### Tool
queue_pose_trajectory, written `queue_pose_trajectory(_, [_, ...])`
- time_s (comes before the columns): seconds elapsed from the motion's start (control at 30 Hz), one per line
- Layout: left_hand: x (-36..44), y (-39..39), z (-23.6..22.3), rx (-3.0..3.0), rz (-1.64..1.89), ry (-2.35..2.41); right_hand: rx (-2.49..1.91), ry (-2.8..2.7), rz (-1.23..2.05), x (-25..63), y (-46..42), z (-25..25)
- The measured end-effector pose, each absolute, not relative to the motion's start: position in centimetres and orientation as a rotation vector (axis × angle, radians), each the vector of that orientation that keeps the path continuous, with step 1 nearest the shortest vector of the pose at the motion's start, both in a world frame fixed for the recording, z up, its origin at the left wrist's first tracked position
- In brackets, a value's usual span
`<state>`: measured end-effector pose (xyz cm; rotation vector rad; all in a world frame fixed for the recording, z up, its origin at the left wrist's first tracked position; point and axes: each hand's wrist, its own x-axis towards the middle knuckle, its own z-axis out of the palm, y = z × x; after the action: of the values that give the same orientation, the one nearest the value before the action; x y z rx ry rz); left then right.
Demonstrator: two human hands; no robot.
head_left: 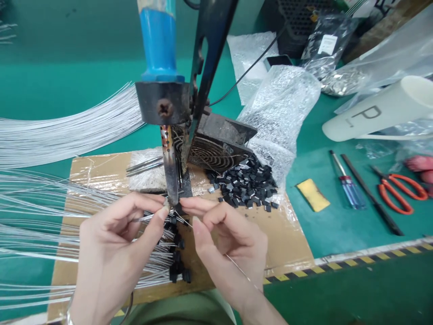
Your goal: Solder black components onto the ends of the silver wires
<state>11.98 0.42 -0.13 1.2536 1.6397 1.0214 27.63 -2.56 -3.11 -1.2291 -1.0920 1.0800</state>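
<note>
A soldering iron with a blue handle [158, 43] hangs tip down in a black clamp. Just left of its tip, my left hand [115, 248] is closed in a pinch on a thin white wire [144, 218]; the fingertips hide its end. My right hand [230, 246] pinches a strand of solder wire [241, 271], which leads toward the iron's tip and trails back below the palm. Its index finger reaches close to the tip. Beneath the hands lie white wires with black connectors [176, 266] on their ends.
A fan [216, 155] stands behind the iron, beside a pile of small black parts [248, 183] on cardboard [287, 239]. Long white wires [84, 126] spread left. On the right are a yellow sponge [313, 195], screwdriver [352, 192], orange-handled pliers [394, 198] and white cup [375, 110].
</note>
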Motion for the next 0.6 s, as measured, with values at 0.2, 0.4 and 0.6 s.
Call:
queue_pose_trajectory(0.2, [11.74, 0.25, -0.38, 1.278, 1.026, 1.631, -1.231, -1.050, 1.107, 27.43, -2.50, -2.99])
queue_pose_trajectory(0.4, [11.88, 0.33, -0.23, 1.264, 1.022, 1.640, -1.211, -1.026, 1.085, 27.12, -2.55, -3.26])
queue_pose_trajectory(0.6, [11.60, 0.26, -0.37, 1.281, 1.015, 1.604, -1.228, -1.032, 1.076, 27.08, -2.64, -3.33])
